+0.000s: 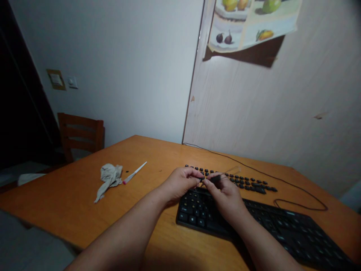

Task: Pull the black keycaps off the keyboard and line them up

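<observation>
My left hand [184, 182] is closed, with thumb and forefinger pinching a small black keycap [202, 179] above the keyboard's upper left part. Right beside it, my right hand [225, 190] is closed around what looks like a wire keycap puller; its black handle [216, 178] shows between the fingers and thin wires [232, 170] stick out to the right. Below both hands lies the black keyboard [270, 229], with some keys off at its left part. Loose black keycaps [245, 183] lie in rows behind it. The fingertips partly hide the keycap.
On the wooden table [126, 218], a crumpled grey cloth [110, 176], a white stick-like tool [135, 173] with a pink end and a small black piece [127, 171] lie to the left. A black cable [282, 178] runs along the back right. A chair [81, 135] stands behind left.
</observation>
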Demonstrator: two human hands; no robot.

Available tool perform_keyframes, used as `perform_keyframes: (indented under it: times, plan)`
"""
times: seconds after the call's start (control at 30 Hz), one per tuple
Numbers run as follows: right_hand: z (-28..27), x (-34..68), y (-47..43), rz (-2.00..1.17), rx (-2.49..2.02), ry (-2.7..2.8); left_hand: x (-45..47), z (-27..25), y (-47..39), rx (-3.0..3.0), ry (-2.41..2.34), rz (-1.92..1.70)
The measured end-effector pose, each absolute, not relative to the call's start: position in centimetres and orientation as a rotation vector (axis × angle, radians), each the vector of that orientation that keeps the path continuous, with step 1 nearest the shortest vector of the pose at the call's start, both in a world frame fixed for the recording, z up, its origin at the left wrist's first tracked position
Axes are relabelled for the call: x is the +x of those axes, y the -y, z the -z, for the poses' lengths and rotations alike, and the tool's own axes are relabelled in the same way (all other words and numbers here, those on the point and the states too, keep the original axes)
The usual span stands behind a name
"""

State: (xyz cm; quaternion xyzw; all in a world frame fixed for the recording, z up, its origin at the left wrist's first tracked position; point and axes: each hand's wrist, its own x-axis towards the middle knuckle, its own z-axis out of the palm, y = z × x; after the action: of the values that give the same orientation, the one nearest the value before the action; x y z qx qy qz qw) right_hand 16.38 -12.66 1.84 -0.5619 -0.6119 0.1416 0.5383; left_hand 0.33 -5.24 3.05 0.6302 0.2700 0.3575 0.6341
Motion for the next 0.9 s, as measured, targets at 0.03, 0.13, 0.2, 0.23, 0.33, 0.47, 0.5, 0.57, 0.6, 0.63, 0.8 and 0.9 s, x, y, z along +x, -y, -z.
perform_keyframes:
  times: [0.03,0.13,0.2,0.23,0.33,0.47,0.5,0.57,0.6,0.63,0.8,0.9]
  plan:
    - [-1.8,16.4,12.6,-0.359,-1.324,1.443,0.4,-3.1,5.2,1.464,-0.622,-0.824]
    - [-1.9,16.5,12.4,-0.43,-1.287,1.4,0.4,-3.2,5.3,1.525,-0.616,-0.84]
    - [-2.1,16.5,12.4,-0.47,-1.25,1.368,0.5,-3.4,5.4,1.553,-0.606,-0.838]
    - [-2.2,16.5,12.4,-0.486,-1.229,1.357,0.5,-3.5,5.4,1.563,-0.601,-0.833]
    - [-2.4,16.5,12.3,-0.51,-1.185,1.344,0.6,-3.7,5.7,1.589,-0.601,-0.814]
    - [-2.4,16.9,12.0,-0.491,-1.192,1.302,0.9,-4.1,5.8,1.561,-0.651,-0.845]
    - [-2.4,17.1,12.0,-0.479,-1.196,1.282,0.9,-4.2,5.6,1.534,-0.664,-0.864]
    - [-2.4,17.5,11.8,-0.452,-1.199,1.241,1.0,-4.5,5.1,1.481,-0.677,-0.904]
    - [-2.5,17.6,11.7,-0.443,-1.197,1.225,1.1,-4.6,4.7,1.465,-0.684,-0.92]
    - [-2.5,17.8,11.6,-0.44,-1.195,1.213,1.1,-4.8,4.3,1.457,-0.698,-0.93]
    - [-2.6,18.3,11.4,-0.423,-1.214,1.172,1.3,-5.5,2.5,1.458,-0.819,-0.918]
    - [-2.6,18.4,11.4,-0.41,-1.24,1.172,1.8,-5.8,1.9,1.463,-0.855,-0.876]
